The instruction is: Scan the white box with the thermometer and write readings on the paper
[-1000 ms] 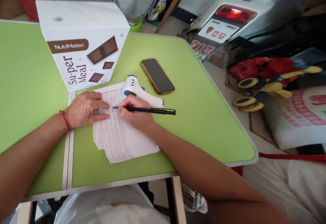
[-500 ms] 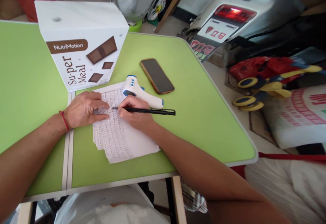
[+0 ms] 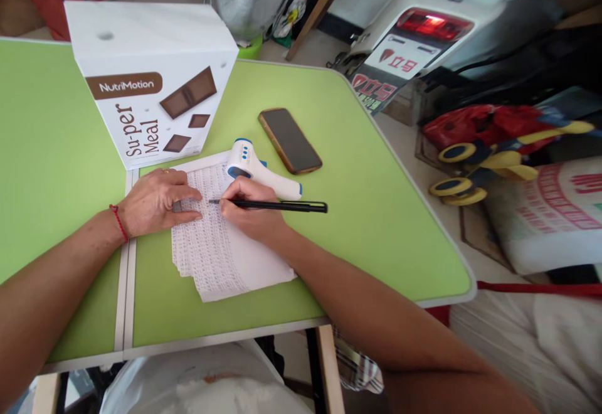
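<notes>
The white carton (image 3: 155, 97) stood on the green table (image 3: 367, 232), just beyond the left hand (image 3: 155, 204). The gun-shaped thermometer (image 3: 258, 174) lay at the paper's upper right, close to the right hand (image 3: 249, 212); the phone (image 3: 290, 141) lay behind it. The paper (image 3: 214, 244) lay flat under both hands. The left hand rested with thumb and fingers parted. The right hand pinched the black pen (image 3: 291, 206), tip directed left.

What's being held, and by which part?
The right hand holds a black pen near its writing tip; the left hand touches the paper.
</notes>
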`<state>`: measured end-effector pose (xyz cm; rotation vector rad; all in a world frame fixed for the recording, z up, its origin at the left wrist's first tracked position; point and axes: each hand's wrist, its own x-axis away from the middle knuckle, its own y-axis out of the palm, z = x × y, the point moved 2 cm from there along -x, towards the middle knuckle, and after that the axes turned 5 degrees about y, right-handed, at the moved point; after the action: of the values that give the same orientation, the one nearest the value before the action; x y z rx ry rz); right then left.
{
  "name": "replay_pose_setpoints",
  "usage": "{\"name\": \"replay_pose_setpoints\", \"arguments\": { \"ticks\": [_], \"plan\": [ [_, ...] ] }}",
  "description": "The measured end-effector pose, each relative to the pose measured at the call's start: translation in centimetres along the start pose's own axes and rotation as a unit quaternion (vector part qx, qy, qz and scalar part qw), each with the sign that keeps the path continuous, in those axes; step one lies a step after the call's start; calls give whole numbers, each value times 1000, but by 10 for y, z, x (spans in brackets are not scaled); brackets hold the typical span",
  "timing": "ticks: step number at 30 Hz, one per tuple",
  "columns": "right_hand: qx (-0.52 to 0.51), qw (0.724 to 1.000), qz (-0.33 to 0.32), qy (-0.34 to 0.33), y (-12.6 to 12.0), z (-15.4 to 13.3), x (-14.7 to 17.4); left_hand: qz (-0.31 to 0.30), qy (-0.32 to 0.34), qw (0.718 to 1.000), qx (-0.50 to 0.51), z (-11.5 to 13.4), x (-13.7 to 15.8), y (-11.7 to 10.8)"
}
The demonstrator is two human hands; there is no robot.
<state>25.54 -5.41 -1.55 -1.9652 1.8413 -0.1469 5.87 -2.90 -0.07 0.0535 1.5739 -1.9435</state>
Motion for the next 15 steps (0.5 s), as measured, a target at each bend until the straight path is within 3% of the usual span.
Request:
{"name": "replay_pose_setpoints", "arguments": {
  "ticks": [15],
  "plan": [
    [-10,999,29,8,-1,0,-1,10,8,1000,-4,-1,1,0]
  ]
}}
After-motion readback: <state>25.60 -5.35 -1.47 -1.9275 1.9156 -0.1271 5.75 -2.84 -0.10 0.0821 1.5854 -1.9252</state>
